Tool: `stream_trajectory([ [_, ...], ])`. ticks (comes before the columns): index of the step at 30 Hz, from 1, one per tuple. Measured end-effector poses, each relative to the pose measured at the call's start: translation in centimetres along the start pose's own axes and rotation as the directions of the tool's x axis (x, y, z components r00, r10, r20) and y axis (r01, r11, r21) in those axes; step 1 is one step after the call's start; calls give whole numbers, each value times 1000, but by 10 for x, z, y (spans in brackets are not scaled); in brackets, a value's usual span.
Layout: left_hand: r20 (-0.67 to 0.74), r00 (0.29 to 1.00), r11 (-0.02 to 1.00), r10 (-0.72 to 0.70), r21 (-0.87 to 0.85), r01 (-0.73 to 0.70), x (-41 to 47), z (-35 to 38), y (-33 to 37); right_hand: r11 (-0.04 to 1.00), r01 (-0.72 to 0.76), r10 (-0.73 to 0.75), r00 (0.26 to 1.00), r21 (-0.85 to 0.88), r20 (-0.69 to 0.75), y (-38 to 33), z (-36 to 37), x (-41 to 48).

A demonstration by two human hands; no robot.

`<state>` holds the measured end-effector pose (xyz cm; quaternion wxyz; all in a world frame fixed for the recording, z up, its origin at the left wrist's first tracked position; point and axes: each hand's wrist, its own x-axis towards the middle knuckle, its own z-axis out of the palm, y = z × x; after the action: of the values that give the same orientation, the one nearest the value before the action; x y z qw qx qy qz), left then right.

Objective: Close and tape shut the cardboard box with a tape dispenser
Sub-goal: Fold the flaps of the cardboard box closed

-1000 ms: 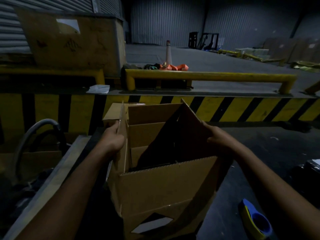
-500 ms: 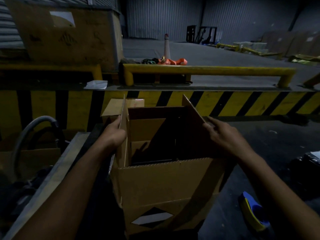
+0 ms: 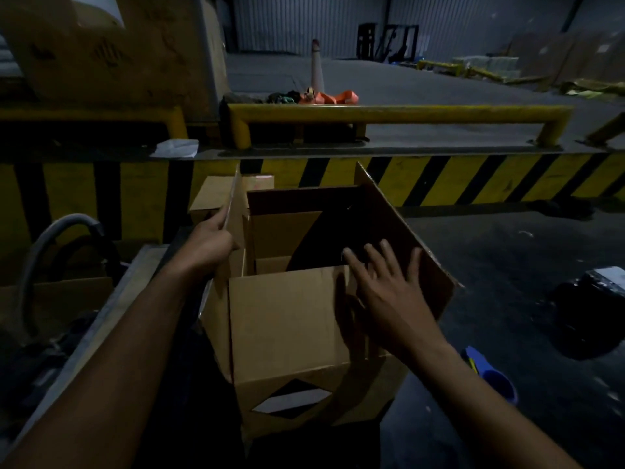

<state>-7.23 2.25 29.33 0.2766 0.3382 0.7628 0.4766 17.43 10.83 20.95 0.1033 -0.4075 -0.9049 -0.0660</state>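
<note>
The cardboard box (image 3: 287, 326) stands open in front of me with a black-and-white diamond label low on its near side. Its flaps are up. My left hand (image 3: 211, 240) grips the edge of the upright left flap (image 3: 236, 211). My right hand (image 3: 385, 292) hovers flat with fingers spread over the near right corner, in front of the raised right flap (image 3: 399, 228); I cannot tell whether it touches the cardboard. The blue and yellow tape dispenser (image 3: 492, 379) lies on the floor to the right of the box, partly hidden by my right forearm.
A yellow-and-black striped kerb (image 3: 473, 177) with a yellow rail (image 3: 406, 113) runs behind the box. A smaller carton (image 3: 209, 198) sits behind the left flap. A grey hose (image 3: 50, 231) and a metal ledge (image 3: 111, 309) are on the left; a dark bundle (image 3: 592, 309) lies right.
My right hand has let go of the right flap and moved down and toward me, with its fingers now spread. The left hand still holds the left flap.
</note>
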Motion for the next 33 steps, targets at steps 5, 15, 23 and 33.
stream_trajectory([
  [5,-1,1000,1000,-10,22,10,4,-5,-6,966,-61,-25,945,251,327,-16,42,-8],
  [15,-19,1000,998,-23,59,24,14,7,-3,945,-136,-12,895,296,446,-17,51,-8],
  [23,74,997,998,21,62,-26,27,4,4,909,-166,46,951,381,305,-21,29,77],
  [33,55,997,997,62,49,-64,36,-1,-8,947,-31,17,999,321,44,-21,28,246],
])
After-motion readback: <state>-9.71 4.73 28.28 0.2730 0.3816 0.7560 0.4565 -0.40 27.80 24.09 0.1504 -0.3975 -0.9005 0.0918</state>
